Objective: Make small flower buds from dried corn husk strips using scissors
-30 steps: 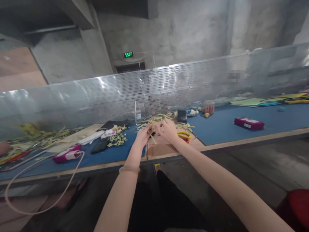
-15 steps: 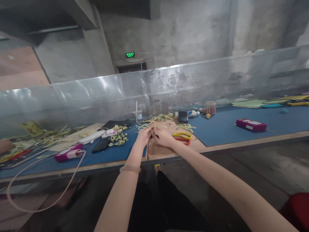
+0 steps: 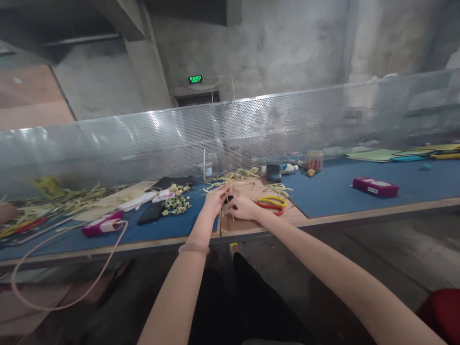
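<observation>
Blue surface (image 3: 323,191) carries, just beyond the right hand (image 3: 244,208), yellow-handled pliers (image 3: 271,203), while left hand (image 3: 214,199) and right hand meet fingertip to fingertip, both pinched on a thin pale strip (image 3: 227,197) between them, dark bit at the pinch.

Pliers (image 3: 270,203): yellow and red handles, lying on my brown board.
Pink case (image 3: 375,187): on blue mat, far right.
Black phone (image 3: 148,214): beside a pile of folded pieces (image 3: 175,204).
Exit sign (image 3: 195,79): green, on wall.
</observation>
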Motion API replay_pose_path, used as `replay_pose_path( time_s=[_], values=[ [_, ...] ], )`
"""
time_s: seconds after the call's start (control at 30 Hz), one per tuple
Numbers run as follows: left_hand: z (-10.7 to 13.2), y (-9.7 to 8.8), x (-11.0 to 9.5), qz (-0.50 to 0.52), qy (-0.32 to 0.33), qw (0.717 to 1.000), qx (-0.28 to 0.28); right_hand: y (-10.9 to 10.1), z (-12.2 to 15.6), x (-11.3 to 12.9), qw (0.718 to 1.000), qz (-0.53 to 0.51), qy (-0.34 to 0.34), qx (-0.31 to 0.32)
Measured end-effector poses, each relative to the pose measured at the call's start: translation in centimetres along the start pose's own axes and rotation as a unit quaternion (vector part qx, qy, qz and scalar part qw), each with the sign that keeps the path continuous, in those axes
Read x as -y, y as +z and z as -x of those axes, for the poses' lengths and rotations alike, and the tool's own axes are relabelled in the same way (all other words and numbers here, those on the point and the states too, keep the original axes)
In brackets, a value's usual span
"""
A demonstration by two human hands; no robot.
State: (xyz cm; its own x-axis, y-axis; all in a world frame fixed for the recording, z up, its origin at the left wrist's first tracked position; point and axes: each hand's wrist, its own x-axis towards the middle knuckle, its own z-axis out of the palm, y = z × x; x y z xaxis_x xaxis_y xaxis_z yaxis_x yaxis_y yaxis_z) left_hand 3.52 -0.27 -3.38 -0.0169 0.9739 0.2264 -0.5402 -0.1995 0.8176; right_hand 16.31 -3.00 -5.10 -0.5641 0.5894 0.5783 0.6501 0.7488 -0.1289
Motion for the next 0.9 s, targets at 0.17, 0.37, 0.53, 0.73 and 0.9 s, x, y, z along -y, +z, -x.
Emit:
replay_pose_path(
  time_s=[0.17, 0.37, 0.53, 0.73, 0.9],
  values=[
    [-0.1, -0.1, 0.0, -0.005, 0.004, 1.000, 0.008, -0.5, 0.0, 0.0, 0.996, -0.031, 0.048, -0.065],
    [0.3, 0.0, -0.1, -0.032, -0.031, 0.997, 0.063, -2.1, -1.3, -2.1, 0.957, -0.069, 0.196, -0.203],
    [0.7, 0.3, -0.1, -0.062, -0.060, 0.992, 0.096, -2.1, -2.3, -3.4, 0.950, -0.159, 0.206, -0.171],
    [0.7, 0.2, -0.1, -0.087, -0.071, 0.987, 0.111, -2.5, -2.9, -3.9, 0.924, -0.278, 0.217, -0.149],
    [0.9, 0.3, 0.0, -0.106, -0.079, 0.983, 0.128, -3.7, -2.9, -5.1, 0.919, -0.323, 0.194, -0.112]
  ],
)
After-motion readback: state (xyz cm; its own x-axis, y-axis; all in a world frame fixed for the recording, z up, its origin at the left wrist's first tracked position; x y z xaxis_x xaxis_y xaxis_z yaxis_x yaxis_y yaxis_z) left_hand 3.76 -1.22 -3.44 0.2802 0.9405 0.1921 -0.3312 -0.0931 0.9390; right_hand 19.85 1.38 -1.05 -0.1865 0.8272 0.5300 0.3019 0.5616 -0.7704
